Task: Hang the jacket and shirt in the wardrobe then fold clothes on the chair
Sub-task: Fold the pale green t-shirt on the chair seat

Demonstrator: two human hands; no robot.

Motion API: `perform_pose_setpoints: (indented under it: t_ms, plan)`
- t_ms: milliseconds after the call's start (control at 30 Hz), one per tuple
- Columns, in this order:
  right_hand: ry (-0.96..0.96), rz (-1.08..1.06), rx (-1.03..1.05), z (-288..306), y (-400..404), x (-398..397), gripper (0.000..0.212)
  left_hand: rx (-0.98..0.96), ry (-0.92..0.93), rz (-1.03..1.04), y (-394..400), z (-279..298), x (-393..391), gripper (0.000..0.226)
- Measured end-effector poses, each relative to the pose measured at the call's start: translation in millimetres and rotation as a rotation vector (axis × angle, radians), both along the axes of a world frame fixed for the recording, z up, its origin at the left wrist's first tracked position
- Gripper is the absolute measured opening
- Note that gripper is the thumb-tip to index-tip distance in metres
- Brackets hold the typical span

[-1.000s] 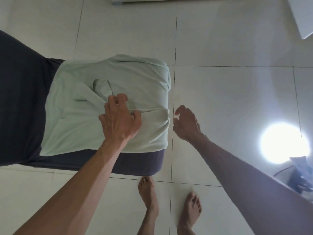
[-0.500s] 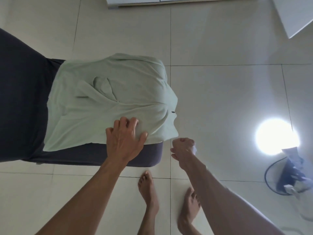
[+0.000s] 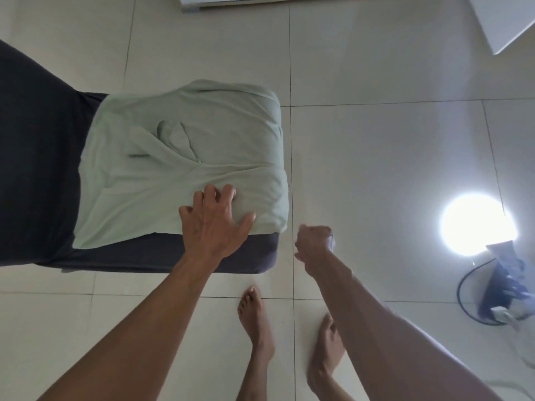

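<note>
A pale green garment (image 3: 179, 169) lies spread over the seat of a dark chair (image 3: 162, 256), its right side folded in and draping over the seat's right edge. My left hand (image 3: 214, 224) presses down on the garment near its front right part, with the fingers spread and the tips bent into the cloth. Just off the seat's front right corner, my right hand (image 3: 314, 241) is curled into a fist above the floor, a small gap away from the garment. I see no cloth reaching it.
The chair's dark backrest (image 3: 34, 157) fills the left. My bare feet (image 3: 257, 322) stand on pale floor tiles just in front of the seat. A bright lamp (image 3: 477, 224) with a dark base and cable sits at the right. White furniture edges (image 3: 492, 21) show along the top.
My left hand slid from the garment's middle to its front right part. My right hand drew back from the seat's right edge to its front corner and closed into a fist.
</note>
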State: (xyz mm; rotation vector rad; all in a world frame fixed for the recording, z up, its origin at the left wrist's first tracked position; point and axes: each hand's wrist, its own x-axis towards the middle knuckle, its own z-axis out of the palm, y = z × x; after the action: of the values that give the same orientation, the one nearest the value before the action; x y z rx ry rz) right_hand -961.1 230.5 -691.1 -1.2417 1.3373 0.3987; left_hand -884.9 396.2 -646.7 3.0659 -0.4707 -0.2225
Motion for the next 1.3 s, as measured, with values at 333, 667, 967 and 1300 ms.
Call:
perform_pose_setpoints:
  t_ms: [333, 667, 967, 1300]
  plan:
    - [-0.356, 0.551, -0.370, 17.8, 23.4, 9.5, 0.032, 0.004, -0.117, 0.011, 18.1, -7.4, -13.4, 0.042]
    - [-0.467, 0.978, -0.908, 61.3, 68.4, 95.3, 0.036, -0.028, 0.102, 0.392, 126.1, 1.9, 25.8, 0.039]
    - [-0.297, 0.987, -0.749, 68.5, 128.3, 217.0, 0.034, -0.031, -0.065, 0.477, 157.8, 9.9, 73.4, 0.035]
    - [-0.248, 0.622, -0.472, 66.4, 100.2, 226.3, 0.035, -0.462, 0.445, 0.704, 132.4, 17.4, 198.2, 0.026]
